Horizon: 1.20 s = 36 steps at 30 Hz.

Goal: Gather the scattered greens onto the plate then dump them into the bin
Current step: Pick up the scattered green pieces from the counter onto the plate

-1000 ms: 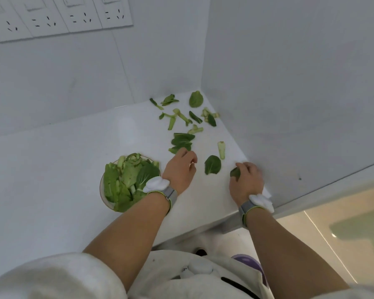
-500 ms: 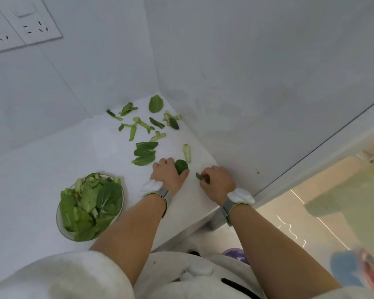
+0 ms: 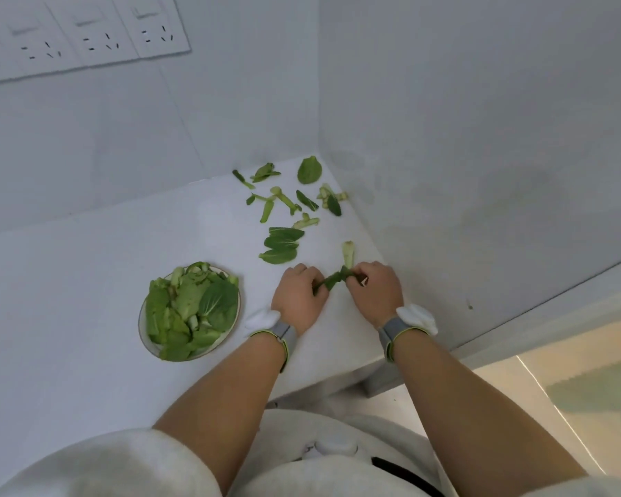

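A dark green, crumpled leaf piece (image 3: pixel 332 280) is held between both hands just above the smooth white countertop (image 3: pixel 87 281), near its right front edge. The left hand (image 3: pixel 299 298) is curled, with fingers closed round the leaf's left end; the right hand (image 3: pixel 373 290) is curled too, pinching the right end with fingertips. Grey fabric wristbands with white plastic modules are worn on both wrists. The round, shallow ceramic plate with a thin dark rim (image 3: pixel 142 335) is set to the left of the hands, apart from them, and is heaped with flat, broad, matte green leaves (image 3: pixel 190 310) and some paler ribbed stalks. A pale green stalk piece (image 3: pixel 348 252) is seen just beyond the right hand's fingers. A stack of glossy dark oval leaves (image 3: pixel 282 243) lies just beyond the left hand. More scattered greens (image 3: pixel 291 199), thin strips and one rounded leaf, are spread toward the wall corner. A row of white plastic wall sockets (image 3: pixel 87 37) is mounted on the plain matte wall, upper left. The bin cannot be identified in view.
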Tool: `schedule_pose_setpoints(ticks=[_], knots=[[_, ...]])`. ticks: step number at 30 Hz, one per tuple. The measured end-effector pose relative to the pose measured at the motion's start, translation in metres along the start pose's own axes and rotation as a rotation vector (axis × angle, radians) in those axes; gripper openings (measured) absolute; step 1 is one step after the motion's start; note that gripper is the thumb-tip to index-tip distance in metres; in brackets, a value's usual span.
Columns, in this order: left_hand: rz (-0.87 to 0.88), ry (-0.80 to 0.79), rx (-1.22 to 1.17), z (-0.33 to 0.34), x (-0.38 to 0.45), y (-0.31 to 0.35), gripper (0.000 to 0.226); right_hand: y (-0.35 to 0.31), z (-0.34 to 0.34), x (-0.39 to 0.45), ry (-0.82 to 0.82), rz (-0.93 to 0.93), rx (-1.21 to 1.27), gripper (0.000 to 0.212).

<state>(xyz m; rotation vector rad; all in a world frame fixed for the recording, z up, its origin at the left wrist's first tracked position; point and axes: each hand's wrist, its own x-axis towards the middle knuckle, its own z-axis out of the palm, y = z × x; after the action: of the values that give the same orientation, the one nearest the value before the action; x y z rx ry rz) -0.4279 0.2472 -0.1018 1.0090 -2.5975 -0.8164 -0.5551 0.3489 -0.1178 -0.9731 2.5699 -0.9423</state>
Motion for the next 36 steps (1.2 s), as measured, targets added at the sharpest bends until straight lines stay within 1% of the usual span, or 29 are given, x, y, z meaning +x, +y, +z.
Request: schedule_pose_setpoints(ticks=[2, 4, 6, 8, 10, 12, 15, 18, 21, 24, 26, 28, 30, 32, 34, 36], knots=[[-0.002, 0.041, -0.023, -0.009, -0.003, -0.008, 0.014, -0.018, 0.005, 0.002, 0.009, 0.028, 0.118, 0.013], [-0.056, 0.104, -0.053, -0.028, -0.012, -0.025, 0.012, -0.047, 0.018, 0.001, -0.003, 0.028, 0.23, 0.009], [-0.089, 0.164, -0.088, -0.043, -0.017, -0.035, 0.009, -0.068, 0.026, 0.0, -0.008, 0.102, 0.376, 0.006], [-0.152, 0.233, -0.12, -0.063, -0.027, -0.052, 0.007, -0.095, 0.04, -0.003, -0.063, 0.138, 0.49, 0.005], [-0.18, 0.282, -0.141, -0.079, -0.035, -0.063, 0.006, -0.111, 0.049, -0.005, -0.107, 0.155, 0.565, 0.008], [-0.225, 0.312, -0.131, -0.095, -0.05, -0.084, 0.005, -0.129, 0.064, -0.012, -0.209, 0.142, 0.589, 0.01], [-0.287, 0.315, -0.105, -0.116, -0.075, -0.116, 0.006, -0.153, 0.086, -0.023, -0.356, 0.095, 0.558, 0.009], [-0.302, 0.268, -0.028, -0.126, -0.094, -0.141, 0.008, -0.167, 0.099, -0.031, -0.398, 0.062, 0.561, 0.01], [-0.292, 0.218, 0.004, -0.132, -0.108, -0.162, 0.015, -0.178, 0.113, -0.041, -0.418, 0.018, 0.532, 0.013], [-0.256, 0.191, 0.028, -0.133, -0.112, -0.168, 0.017, -0.178, 0.121, -0.047, -0.384, -0.067, 0.414, 0.012], [-0.214, 0.194, 0.038, -0.133, -0.11, -0.17, 0.017, -0.174, 0.123, -0.051, -0.321, -0.169, 0.271, 0.012], [-0.155, 0.154, 0.056, -0.136, -0.107, -0.176, 0.013, -0.17, 0.126, -0.054, -0.232, -0.238, 0.138, 0.019], [-0.106, 0.074, 0.12, -0.137, -0.103, -0.178, 0.012, -0.166, 0.126, -0.055, -0.189, -0.247, 0.059, 0.026], [-0.056, 0.009, 0.212, -0.136, -0.098, -0.183, 0.016, -0.162, 0.125, -0.057, -0.209, -0.244, 0.017, 0.029], [-0.025, -0.01, 0.285, -0.136, -0.096, -0.184, 0.017, -0.158, 0.125, -0.059, -0.239, -0.235, 0.007, 0.03], [0.021, 0.018, 0.262, -0.135, -0.092, -0.187, 0.014, -0.158, 0.125, -0.06, -0.222, -0.208, -0.001, 0.032]])
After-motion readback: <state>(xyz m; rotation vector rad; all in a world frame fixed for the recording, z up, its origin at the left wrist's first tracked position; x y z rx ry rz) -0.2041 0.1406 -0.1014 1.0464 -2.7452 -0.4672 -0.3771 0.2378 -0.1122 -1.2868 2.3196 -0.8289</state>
